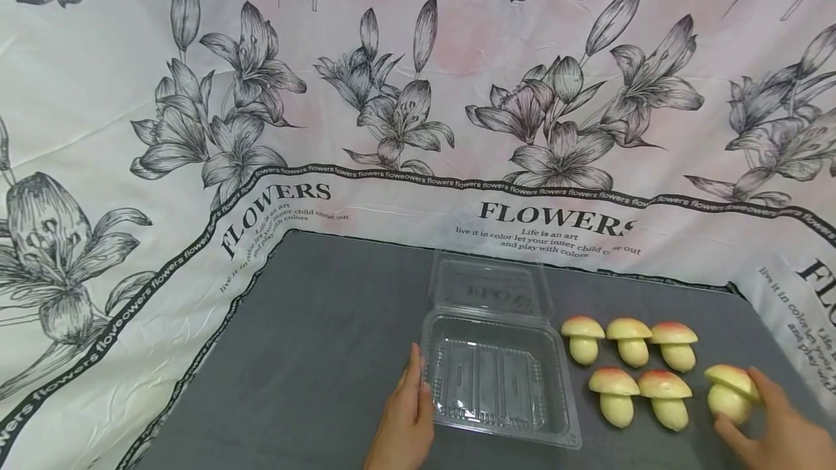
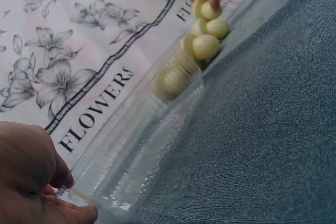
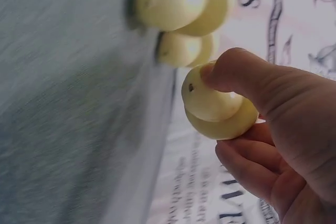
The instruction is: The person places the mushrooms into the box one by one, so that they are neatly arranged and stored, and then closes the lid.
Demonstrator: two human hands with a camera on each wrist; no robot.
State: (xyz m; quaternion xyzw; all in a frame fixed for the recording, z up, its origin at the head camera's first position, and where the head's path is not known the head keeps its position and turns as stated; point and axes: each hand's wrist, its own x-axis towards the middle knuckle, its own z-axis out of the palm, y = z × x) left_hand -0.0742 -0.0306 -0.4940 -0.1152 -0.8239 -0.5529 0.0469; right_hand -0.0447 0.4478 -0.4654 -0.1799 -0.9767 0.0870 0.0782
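Observation:
A clear plastic clamshell container point(image 1: 496, 376) lies with its lid point(image 1: 490, 285) folded back behind it. My left hand point(image 1: 405, 419) pinches the container's left rim between thumb and fingers, as the left wrist view shows. At the far right my right hand point(image 1: 780, 430) holds a toy mushroom point(image 3: 212, 100), pale yellow with a red-tinged cap, between thumb and fingers. Several like mushrooms stand in two rows between the container and that hand, among them a front mushroom point(image 1: 668, 401) and a back mushroom point(image 1: 583, 339). No mushroom is inside the container.
A grey cloth surface point(image 1: 294, 368) stretches under everything, widest to the left of the container. A white curtain point(image 1: 418, 216) printed with black flowers and lettering borders it at the back and both sides.

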